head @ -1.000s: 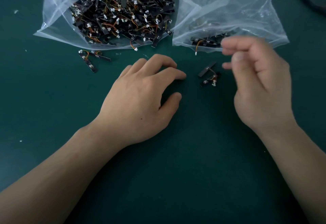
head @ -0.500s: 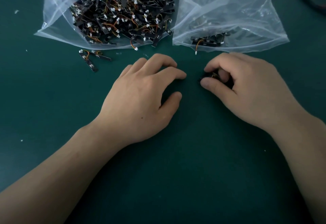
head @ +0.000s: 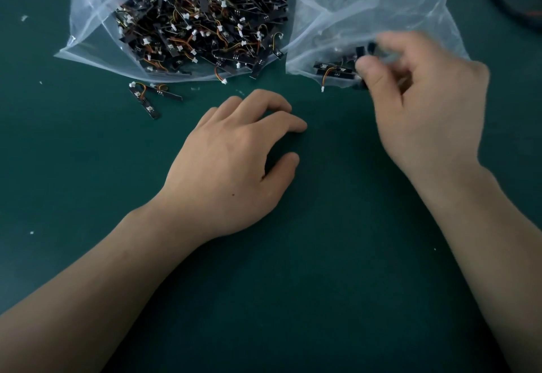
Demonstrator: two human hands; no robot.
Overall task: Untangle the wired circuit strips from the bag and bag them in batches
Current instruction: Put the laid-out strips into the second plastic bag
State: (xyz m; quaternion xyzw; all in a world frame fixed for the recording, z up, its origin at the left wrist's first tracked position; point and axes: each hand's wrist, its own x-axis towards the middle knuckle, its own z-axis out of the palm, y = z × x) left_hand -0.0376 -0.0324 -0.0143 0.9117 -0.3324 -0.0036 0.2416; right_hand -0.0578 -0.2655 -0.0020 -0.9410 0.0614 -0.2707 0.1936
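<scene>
Currently: right hand at the mouth of the near-empty bag, thumb and curled fingers pinching dark strips. The blur means I can't count them. A few bagged strips lie inside. Left hand rests on the green mat, fingers loosely bent and holding nothing. Full bag sits upper left, with two loose strips just beside its mouth.

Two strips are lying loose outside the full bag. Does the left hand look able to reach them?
Probably yes. The left hand rests relaxed on the mat, and the loose strips lie uncovered ahead to its left, just outside the full bag, nothing between.
</scene>
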